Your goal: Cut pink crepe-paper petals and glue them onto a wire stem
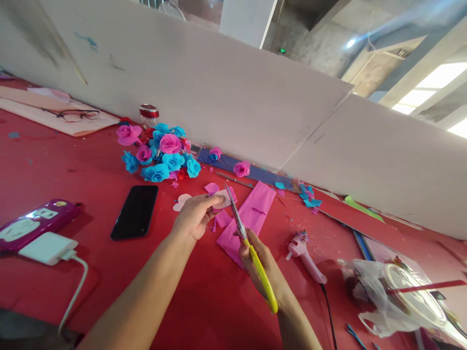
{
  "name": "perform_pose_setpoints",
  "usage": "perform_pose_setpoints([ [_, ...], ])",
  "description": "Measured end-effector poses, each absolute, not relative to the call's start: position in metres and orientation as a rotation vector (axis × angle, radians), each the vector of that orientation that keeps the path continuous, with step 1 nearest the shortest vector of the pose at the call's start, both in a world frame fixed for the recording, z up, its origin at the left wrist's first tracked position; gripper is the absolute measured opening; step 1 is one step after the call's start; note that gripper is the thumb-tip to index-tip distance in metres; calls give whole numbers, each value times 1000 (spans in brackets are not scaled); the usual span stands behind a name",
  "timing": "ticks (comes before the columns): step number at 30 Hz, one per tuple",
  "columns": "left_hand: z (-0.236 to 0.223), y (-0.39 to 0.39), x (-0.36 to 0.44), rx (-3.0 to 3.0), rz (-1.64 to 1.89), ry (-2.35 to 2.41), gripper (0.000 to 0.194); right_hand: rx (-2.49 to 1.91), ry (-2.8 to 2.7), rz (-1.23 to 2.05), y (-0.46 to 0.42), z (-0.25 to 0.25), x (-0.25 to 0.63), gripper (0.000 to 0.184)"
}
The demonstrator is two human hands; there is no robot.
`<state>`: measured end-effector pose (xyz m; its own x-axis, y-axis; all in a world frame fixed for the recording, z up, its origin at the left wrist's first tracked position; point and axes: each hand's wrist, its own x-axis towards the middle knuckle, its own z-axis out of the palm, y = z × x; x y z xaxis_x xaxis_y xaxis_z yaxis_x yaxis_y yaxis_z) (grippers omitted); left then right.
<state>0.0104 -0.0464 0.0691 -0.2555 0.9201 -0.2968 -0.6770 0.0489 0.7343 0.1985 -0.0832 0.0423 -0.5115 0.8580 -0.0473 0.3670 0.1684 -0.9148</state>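
In the upper middle of the frame, left of centre, a bunch of blue, pink and red paper flowers (172, 160) stood fully shaped, with a loose pink flower (241, 168) lying to its right. Judging by that, a good number were done, while the small pale paper piece (222, 200) at the centre was only at the cutting stage, and the wide pink paper strip (258, 206) behind and right of it looked largely uncut. A pale heart-shaped cutout (181, 201) lay just left of the fingers on the red table (204, 306). The left hand (195, 214) reached in from the lower left, its thumb on top, pinching the paper piece closed between thumb and fingers. The right hand (259, 260) came from the lower right, fingers wrapped about the yellow handles of the scissors (260, 270), which pointed up and leftward. The blades looked nearly together at the paper's right edge; whether they were biting into it could not be told.
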Motion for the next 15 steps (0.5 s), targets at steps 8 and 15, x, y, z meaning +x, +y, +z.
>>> perform_pose_setpoints([
  [8,69,-45,10,328,1588,957,18,-1187,-1993,1261,-85,46,196,31],
  [15,66,-45,10,317,1587,922,15,-1196,-1997,1210,-84,42,195,30],
])
